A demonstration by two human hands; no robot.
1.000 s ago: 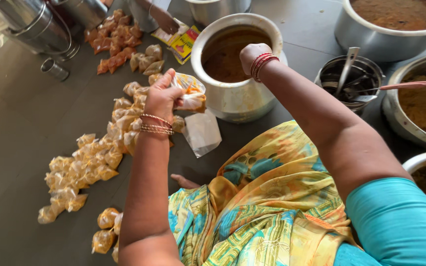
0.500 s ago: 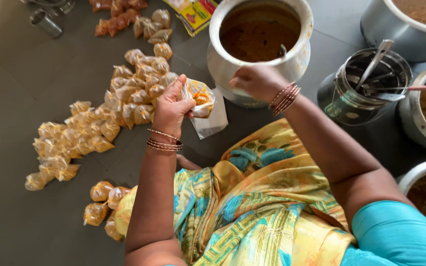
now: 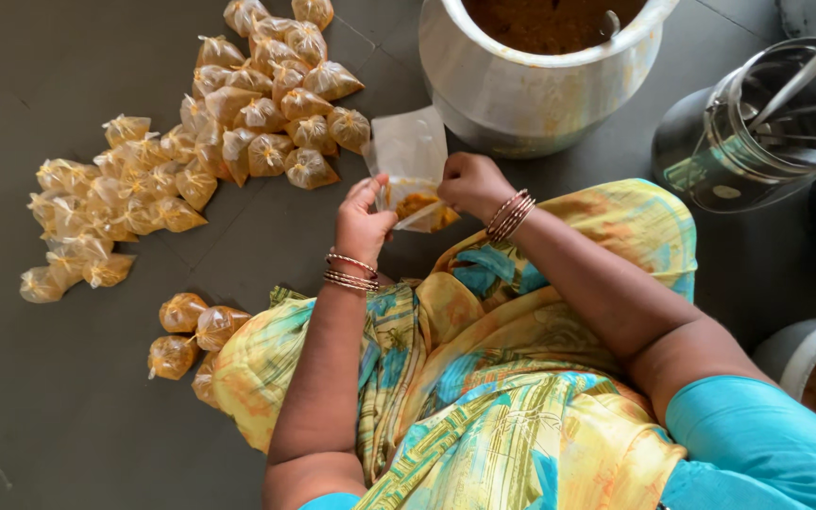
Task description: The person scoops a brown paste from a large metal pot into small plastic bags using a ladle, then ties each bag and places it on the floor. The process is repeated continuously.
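both hands hold one small clear plastic bag (image 3: 415,175) at the centre of the frame: left hand (image 3: 363,222) and right hand (image 3: 469,184) pinch its sides with closed fingers. the thin, slippery film could slip and spill the orange-brown curry. knotted round packets (image 3: 266,113) lie upper left, beside a smooth metal pot (image 3: 521,90).

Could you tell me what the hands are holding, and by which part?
Both the left hand and right hand hold one clear pouch at its lower, filled end.

Both hands pinch a clear half-filled pouch (image 3: 412,179); tied orange-filled pouches (image 3: 191,142) lie heaped leftward.
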